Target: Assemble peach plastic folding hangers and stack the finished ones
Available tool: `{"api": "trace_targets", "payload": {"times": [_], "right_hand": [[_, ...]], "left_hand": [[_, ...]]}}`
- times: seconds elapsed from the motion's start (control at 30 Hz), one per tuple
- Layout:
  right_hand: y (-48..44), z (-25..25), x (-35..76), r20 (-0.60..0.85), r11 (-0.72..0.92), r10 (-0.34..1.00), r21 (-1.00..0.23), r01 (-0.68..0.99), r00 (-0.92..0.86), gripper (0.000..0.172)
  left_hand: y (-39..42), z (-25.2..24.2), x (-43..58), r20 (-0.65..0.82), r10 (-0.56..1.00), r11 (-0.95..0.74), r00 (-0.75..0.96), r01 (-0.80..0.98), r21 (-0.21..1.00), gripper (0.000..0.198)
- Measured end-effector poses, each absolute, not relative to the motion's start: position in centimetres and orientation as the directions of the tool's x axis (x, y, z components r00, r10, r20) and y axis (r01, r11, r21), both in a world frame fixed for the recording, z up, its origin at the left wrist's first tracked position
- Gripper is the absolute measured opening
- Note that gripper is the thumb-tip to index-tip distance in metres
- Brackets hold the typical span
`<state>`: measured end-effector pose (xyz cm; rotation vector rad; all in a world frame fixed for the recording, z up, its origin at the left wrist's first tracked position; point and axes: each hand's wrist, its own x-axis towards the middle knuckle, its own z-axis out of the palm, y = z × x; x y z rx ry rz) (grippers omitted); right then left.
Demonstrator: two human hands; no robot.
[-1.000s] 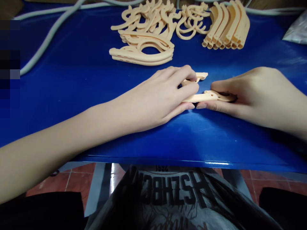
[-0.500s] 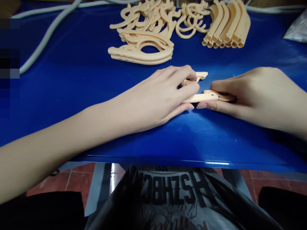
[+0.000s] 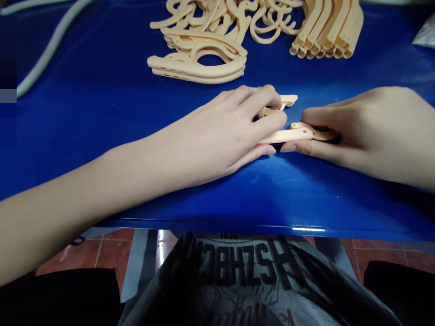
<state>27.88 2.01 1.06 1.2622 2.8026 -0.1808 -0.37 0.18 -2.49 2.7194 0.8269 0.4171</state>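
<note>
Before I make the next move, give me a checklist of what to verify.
1. Left hand grip on the long piece: ok, held, its holed end exposed.
2. Right hand grip on the curved piece: ok, pinched.
3. Full view of the long piece: not ok, left hand covers its other end.
4. The two pieces fully joined: cannot tell, contact partly hidden.
5. Stacked parts apart from both hands: ok, beyond them.
6. White cable apart from both hands: ok.
</note>
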Motion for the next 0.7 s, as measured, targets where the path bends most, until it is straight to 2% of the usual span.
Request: {"api": "trace_targets", "payload": {"times": [0.27, 0.37, 0.53, 0.7], "right_hand": [[2.06, 0.73, 27.88, -0.072, 0.664, 0.74, -0.077, 0.744, -0.669, 0.092], [2.0, 0.95, 27.93, -0.094, 0.661, 0.737, -0.106, 0.743, -0.669, 0.092], [2.06, 0.97, 27.72, -0.093, 0.654, 0.741, -0.124, 0.747, -0.665, 0.095], [2.14, 0.8, 27.53, -0.059, 0.65, 0.748, -0.14, 0.747, -0.661, 0.095]], "left_hand": [[0.01, -2.39, -0.12, 0.208, 0.53, -0.845, 0.822, 0.494, 0.203, 0.042], [0.0, -2.5, -0.13, 0.224, 0.521, -0.851, 0.824, 0.48, 0.212, 0.047], [-0.07, -2.55, -0.26, 0.205, 0.561, -0.818, 0.802, 0.498, 0.29, 0.036], [-0.19, -2.37, -0.11, 0.179, 0.57, -0.805, 0.802, 0.503, 0.315, 0.035]]}}
